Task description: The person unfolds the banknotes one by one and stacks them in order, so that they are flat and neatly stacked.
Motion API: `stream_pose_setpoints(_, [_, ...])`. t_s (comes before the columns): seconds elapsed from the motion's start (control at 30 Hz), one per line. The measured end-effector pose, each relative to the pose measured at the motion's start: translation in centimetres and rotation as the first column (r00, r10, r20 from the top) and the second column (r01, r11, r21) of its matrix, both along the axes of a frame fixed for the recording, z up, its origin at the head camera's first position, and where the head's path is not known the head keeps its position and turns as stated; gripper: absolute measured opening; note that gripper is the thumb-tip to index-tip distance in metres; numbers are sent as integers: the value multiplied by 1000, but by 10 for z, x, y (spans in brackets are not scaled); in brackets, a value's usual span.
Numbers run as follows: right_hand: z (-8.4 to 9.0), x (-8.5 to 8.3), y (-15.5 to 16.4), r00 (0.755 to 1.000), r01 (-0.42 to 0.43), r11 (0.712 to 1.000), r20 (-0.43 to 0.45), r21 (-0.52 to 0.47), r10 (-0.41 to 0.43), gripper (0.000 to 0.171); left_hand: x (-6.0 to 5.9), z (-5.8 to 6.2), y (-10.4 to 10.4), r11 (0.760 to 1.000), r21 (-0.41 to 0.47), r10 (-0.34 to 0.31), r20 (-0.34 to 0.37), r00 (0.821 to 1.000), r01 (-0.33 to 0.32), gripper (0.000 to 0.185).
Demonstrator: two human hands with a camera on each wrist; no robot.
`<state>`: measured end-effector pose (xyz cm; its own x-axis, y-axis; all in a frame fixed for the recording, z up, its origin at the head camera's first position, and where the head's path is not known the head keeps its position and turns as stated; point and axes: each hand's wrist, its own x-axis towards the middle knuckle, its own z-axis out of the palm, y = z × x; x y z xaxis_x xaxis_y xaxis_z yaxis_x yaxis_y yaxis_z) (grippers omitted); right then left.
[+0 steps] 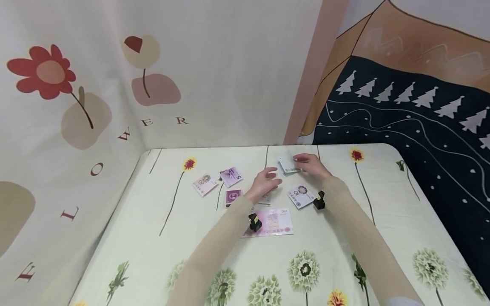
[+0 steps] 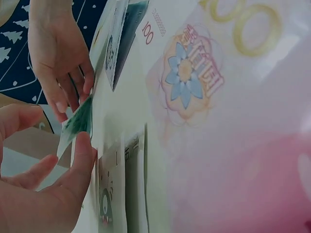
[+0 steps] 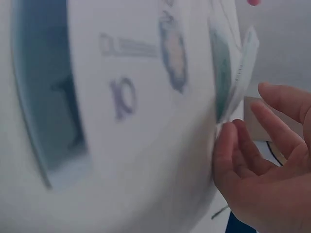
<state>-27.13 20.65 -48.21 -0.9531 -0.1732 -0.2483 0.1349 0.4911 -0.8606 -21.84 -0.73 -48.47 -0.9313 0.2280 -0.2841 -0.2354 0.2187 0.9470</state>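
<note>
A small folded greenish banknote lies at the back middle of the table, its upper half lifted off the lower in the right wrist view. My right hand is at its right edge, fingertips by the fold and thumb apart from the note. On the near left, my left hand hovers with loosely spread fingers and holds nothing. Below the hands lies a pink 100 banknote, spread flat and partly covered by the left wrist. A folded 10 note sits beneath the right wrist.
Left of the hands are a folded purple 5 note, a folded pale note and a folded dark purple note. Another folded note is partly hidden under the left hand. A flower-printed cloth covers the table.
</note>
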Motion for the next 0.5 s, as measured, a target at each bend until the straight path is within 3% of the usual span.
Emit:
stream_pose_setpoints(0.13, [-5, -1, -5, 999, 50, 997, 7, 51, -50, 41, -3, -2, 2, 999, 50, 6, 17, 1000, -7, 57])
stream_pose_setpoints(0.5, [-8, -2, -10, 996, 84, 991, 16, 101, -86, 39, -9, -7, 8, 992, 125, 28, 72, 997, -37, 57])
